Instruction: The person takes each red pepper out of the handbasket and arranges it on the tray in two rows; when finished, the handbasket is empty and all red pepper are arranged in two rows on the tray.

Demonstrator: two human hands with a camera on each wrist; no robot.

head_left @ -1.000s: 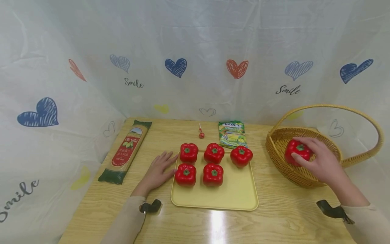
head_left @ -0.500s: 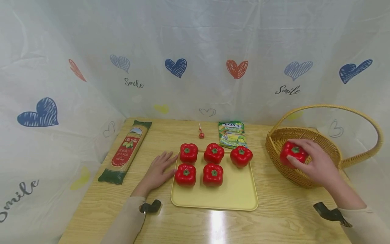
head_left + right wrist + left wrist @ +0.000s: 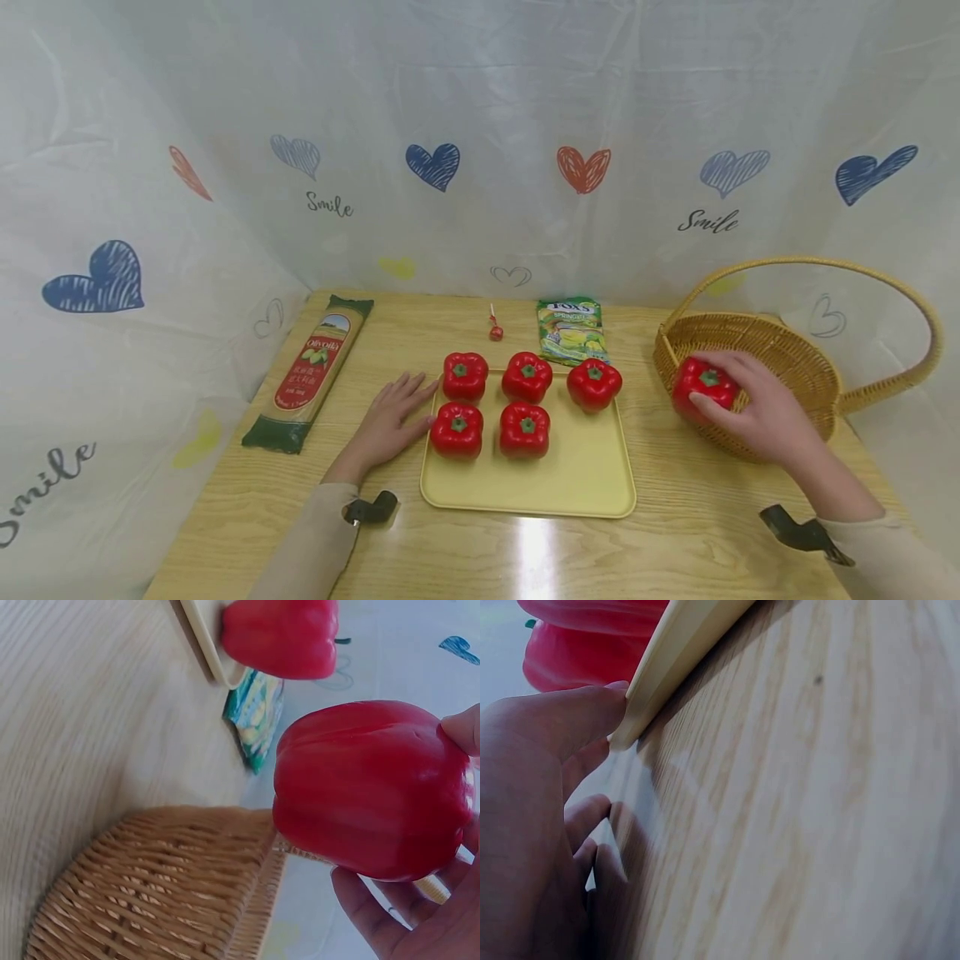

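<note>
A red bell pepper [image 3: 703,390] is held between the thumb and fingers of my right hand [image 3: 765,408], over the left rim of the wicker basket [image 3: 787,358]. In the right wrist view the pepper [image 3: 367,791] is raised above the basket's woven side [image 3: 150,877]. My left hand [image 3: 386,425] lies with fingers spread on the table beside the yellow tray [image 3: 577,479]. Its thumb touches the tray's edge [image 3: 649,690] in the left wrist view. Several red bell peppers stand on the tray, among them a front-left pepper [image 3: 457,431] and a back-right pepper [image 3: 594,385].
Behind the tray lie a red lollipop [image 3: 496,332] and a green candy bag [image 3: 572,332]. A long pasta packet [image 3: 311,375] rests at the table's left. The basket's tall handle [image 3: 825,262] arches up at the right. A printed curtain [image 3: 495,100] hangs behind the table.
My right hand has moved left with the bell pepper, from over the basket's inside to its left rim. My left hand has stayed in place.
</note>
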